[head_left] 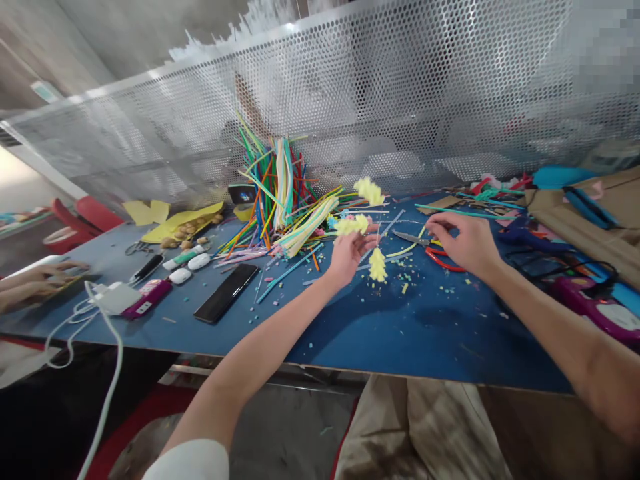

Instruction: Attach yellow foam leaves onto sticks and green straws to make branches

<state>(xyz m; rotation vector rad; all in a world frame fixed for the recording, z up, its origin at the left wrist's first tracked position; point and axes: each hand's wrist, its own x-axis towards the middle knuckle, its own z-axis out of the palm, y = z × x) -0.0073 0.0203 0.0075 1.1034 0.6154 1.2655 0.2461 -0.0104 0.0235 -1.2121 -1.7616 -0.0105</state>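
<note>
My left hand (347, 257) is closed around a wire stem that carries three fluffy yellow pipe-cleaner pieces. One yellow tuft (370, 191) sticks up above the fingers, another lies over the knuckles, and a lower tuft (379, 265) hangs beside the fingertips. From there a thin pale wire (403, 221) runs right to my right hand (463, 240), whose thumb and fingers pinch its end. Scissors with red-orange handles (445, 265) lie on the table just under the right fingers, blades pointing left.
A bundle of colourful pipe cleaners (283, 193) stands against the perforated metal screen (320, 100). Loose stems and clippings litter the blue table (350, 327). Left are a black phone (227, 293), a white charger (117, 298) and another person's hands (40, 283). A purple device (595, 310) sits right.
</note>
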